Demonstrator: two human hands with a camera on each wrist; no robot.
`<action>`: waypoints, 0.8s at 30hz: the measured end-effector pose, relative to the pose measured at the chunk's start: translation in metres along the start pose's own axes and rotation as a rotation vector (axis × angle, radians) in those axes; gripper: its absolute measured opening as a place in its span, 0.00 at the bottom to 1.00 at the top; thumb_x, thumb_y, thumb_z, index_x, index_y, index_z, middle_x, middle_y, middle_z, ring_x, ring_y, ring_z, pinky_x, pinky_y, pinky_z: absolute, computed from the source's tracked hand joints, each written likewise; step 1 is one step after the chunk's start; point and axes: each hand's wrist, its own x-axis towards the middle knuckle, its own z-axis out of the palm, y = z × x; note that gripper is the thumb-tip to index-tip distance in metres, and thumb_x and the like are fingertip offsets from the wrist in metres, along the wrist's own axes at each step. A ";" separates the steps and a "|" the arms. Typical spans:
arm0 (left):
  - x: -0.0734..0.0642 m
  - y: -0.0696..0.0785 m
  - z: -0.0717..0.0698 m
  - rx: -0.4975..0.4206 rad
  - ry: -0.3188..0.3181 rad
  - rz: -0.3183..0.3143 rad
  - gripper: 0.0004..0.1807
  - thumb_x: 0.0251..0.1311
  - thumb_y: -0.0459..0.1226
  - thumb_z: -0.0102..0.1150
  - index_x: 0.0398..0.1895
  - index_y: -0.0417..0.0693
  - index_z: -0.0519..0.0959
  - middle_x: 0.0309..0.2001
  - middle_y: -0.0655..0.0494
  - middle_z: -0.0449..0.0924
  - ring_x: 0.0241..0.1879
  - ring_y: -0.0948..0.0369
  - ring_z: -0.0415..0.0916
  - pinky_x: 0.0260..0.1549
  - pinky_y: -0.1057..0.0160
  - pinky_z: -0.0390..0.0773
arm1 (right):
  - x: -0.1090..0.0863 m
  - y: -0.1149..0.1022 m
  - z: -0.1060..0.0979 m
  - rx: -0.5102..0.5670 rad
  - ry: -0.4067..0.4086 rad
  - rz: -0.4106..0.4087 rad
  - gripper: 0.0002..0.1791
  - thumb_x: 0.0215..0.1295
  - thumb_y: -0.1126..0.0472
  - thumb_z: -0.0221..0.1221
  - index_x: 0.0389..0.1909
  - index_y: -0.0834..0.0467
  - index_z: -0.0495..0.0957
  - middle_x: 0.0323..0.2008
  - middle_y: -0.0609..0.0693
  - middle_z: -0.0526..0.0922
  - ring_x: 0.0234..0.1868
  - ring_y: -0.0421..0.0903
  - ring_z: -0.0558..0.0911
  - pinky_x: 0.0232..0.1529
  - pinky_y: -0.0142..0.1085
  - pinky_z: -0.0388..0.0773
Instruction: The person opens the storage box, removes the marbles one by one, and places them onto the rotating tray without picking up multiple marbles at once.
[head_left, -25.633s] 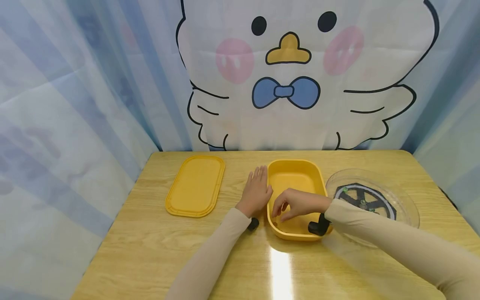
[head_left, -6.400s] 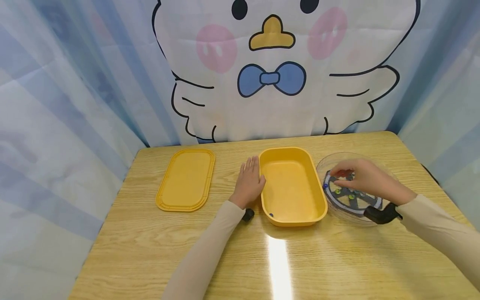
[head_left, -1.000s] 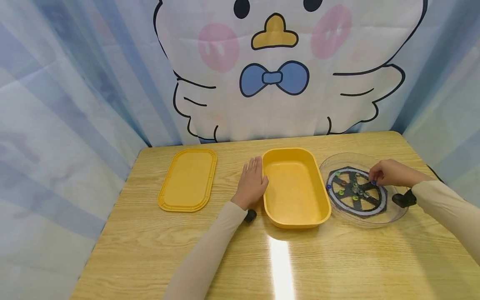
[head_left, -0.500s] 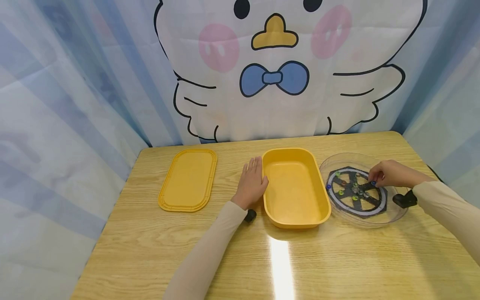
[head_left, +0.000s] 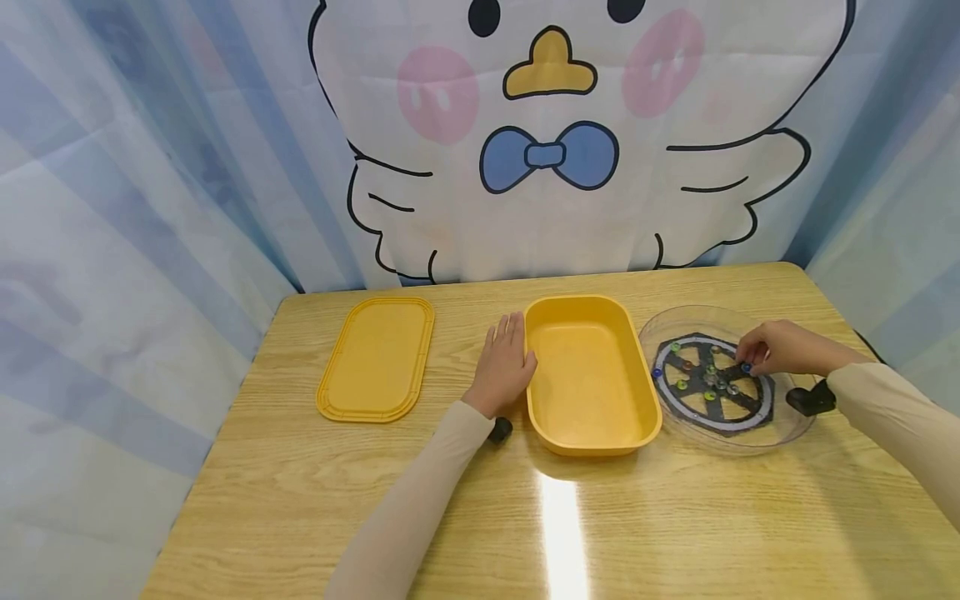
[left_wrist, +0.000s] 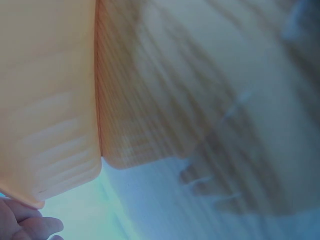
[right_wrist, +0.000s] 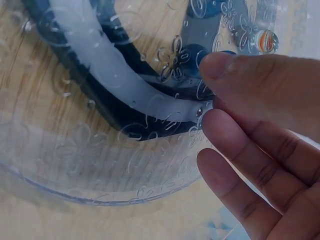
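Note:
My left hand [head_left: 501, 371] lies with straight fingers against the left wall of a deep yellow plastic bin [head_left: 588, 375]. In the left wrist view the fingers [left_wrist: 35, 225] show beside the bin's outer wall [left_wrist: 55, 120]. On the right, my right hand [head_left: 776, 346] pinches a small blue marble [head_left: 746, 367] over a clear round dish [head_left: 789, 427]. In the right wrist view the thumb [right_wrist: 260, 82] mostly covers that marble. A black and grey wheel shape [head_left: 705, 408] shows through the dish. Several coloured marbles lie on it, among them a yellow-green one [head_left: 709, 396] and a blue one [head_left: 657, 373].
A flat yellow lid [head_left: 377, 358] lies on the wooden table [head_left: 300, 500], left of the bin. Patterned curtains [head_left: 577, 233] hang behind the table and at both sides. The dish stands close to the bin's right wall.
Earlier the right hand was in the bin, then over the dish's left part; now it is at its right. The blue marble in the bin is gone. Over the last second, hardly any movement shows.

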 end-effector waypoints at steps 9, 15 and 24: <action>0.001 0.001 -0.001 0.006 -0.005 0.004 0.35 0.71 0.44 0.34 0.75 0.41 0.38 0.76 0.46 0.41 0.76 0.52 0.36 0.74 0.53 0.39 | -0.004 -0.001 -0.003 0.000 0.013 0.005 0.09 0.50 0.67 0.66 0.35 0.59 0.82 0.31 0.46 0.82 0.29 0.35 0.77 0.30 0.30 0.77; 0.000 0.001 -0.002 0.024 -0.014 0.002 0.35 0.71 0.44 0.34 0.75 0.41 0.38 0.76 0.46 0.41 0.76 0.52 0.36 0.74 0.53 0.39 | -0.008 -0.002 -0.012 0.004 0.053 0.006 0.12 0.51 0.66 0.66 0.38 0.63 0.81 0.33 0.49 0.83 0.32 0.42 0.79 0.32 0.35 0.80; 0.000 0.001 -0.003 0.026 -0.012 0.000 0.35 0.71 0.44 0.34 0.75 0.41 0.38 0.76 0.46 0.41 0.76 0.53 0.35 0.74 0.53 0.39 | -0.016 -0.008 -0.020 0.030 0.121 0.038 0.15 0.53 0.67 0.64 0.43 0.64 0.80 0.36 0.52 0.83 0.32 0.37 0.79 0.36 0.38 0.82</action>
